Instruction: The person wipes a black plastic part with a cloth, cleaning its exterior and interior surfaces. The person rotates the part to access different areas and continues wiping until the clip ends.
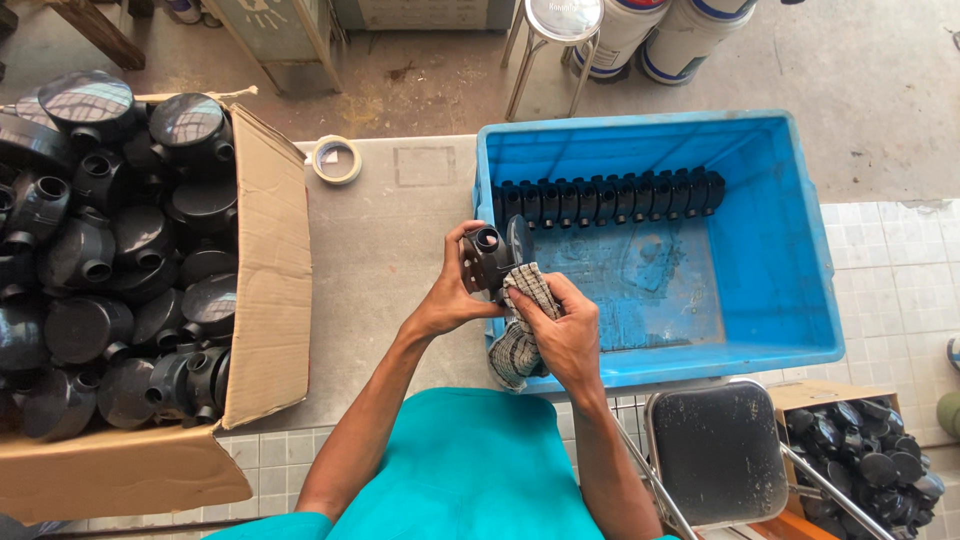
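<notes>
Black round fitting held over the near-left corner of the blue crate, a checked cloth pressed against it.

The left hand is wrapped around the black plastic fitting, whose open spout points toward 12 o'clock; the right hand sits at about 4 o'clock from it, fingers closed on the checked cloth laid against its side. The left hand is the nearer and carries the piece. The blue crate opens toward 2 o'clock, with a row of black fittings along its far wall and bare floor in front. At 9 o'clock, a cardboard box is heaped with similar parts. The cloth probably hides part of the fitting's lid.
</notes>
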